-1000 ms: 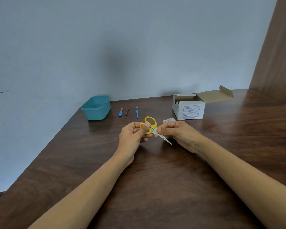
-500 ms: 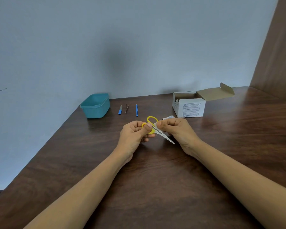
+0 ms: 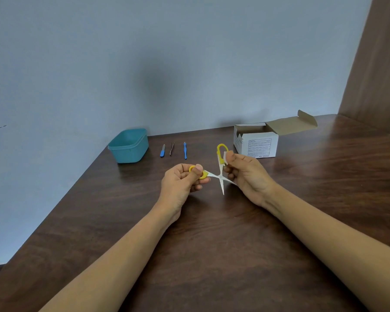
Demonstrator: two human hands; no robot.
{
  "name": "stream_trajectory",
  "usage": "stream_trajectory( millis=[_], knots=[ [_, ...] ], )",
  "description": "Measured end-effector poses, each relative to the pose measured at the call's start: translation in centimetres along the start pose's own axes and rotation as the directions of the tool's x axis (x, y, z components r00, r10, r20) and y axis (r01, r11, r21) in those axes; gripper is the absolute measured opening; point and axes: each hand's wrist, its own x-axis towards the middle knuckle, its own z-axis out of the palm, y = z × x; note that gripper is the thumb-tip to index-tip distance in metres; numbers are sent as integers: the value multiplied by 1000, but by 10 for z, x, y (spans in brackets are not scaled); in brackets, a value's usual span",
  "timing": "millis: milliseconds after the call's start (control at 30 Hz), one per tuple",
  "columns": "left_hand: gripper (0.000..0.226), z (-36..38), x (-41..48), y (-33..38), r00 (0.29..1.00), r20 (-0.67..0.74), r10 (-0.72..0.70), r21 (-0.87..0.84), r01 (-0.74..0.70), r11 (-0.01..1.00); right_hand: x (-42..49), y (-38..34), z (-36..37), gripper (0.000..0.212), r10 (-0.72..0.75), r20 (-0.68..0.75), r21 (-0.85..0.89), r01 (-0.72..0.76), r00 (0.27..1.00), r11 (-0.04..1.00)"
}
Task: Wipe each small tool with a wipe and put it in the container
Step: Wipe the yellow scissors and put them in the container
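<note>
Small yellow-handled scissors (image 3: pixel 220 174) are spread wide open above the table between my hands. My left hand (image 3: pixel 182 183) pinches one yellow loop. My right hand (image 3: pixel 245 174) grips the other handle with a white wipe (image 3: pixel 225 156) pressed against it. One blade points down toward the table; the other runs under my right fingers. The teal container (image 3: pixel 128 145) stands at the back left. To its right lie a blue-handled file (image 3: pixel 162 151), tweezers (image 3: pixel 171 148) and a thin blue tool (image 3: pixel 185 150) in a row.
An open white cardboard box (image 3: pixel 256 143) with its flap up stands at the back right. The dark wooden table (image 3: pixel 212 244) meets a blue-grey wall behind and on the left. A wooden panel (image 3: pixel 376 64) rises at the right.
The scissors were closed between my hands; now they are spread wide, my left hand drawn left with one handle and my right hand moved right and up with the other.
</note>
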Motion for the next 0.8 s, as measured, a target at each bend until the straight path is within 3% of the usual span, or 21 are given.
stream_trajectory(
  millis=[200,400,633,800],
  knots=[
    [11,-5,5,-2,990,-138,-6,-131,-12,991,3,-5,-5,28,14,7,79,-14,1000,997],
    [7,-9,8,-1,969,-246,17,-162,-58,985,5,-7,-13,34,34,149,23,-38,988,999],
    [2,-18,10,4,942,-288,169,-44,-190,981,3,-10,-16,24,69,253,-93,-47,965,995],
    [3,-20,9,9,917,-279,286,-7,-300,954,3,-11,-22,22,124,359,-299,-12,925,954]
  ],
)
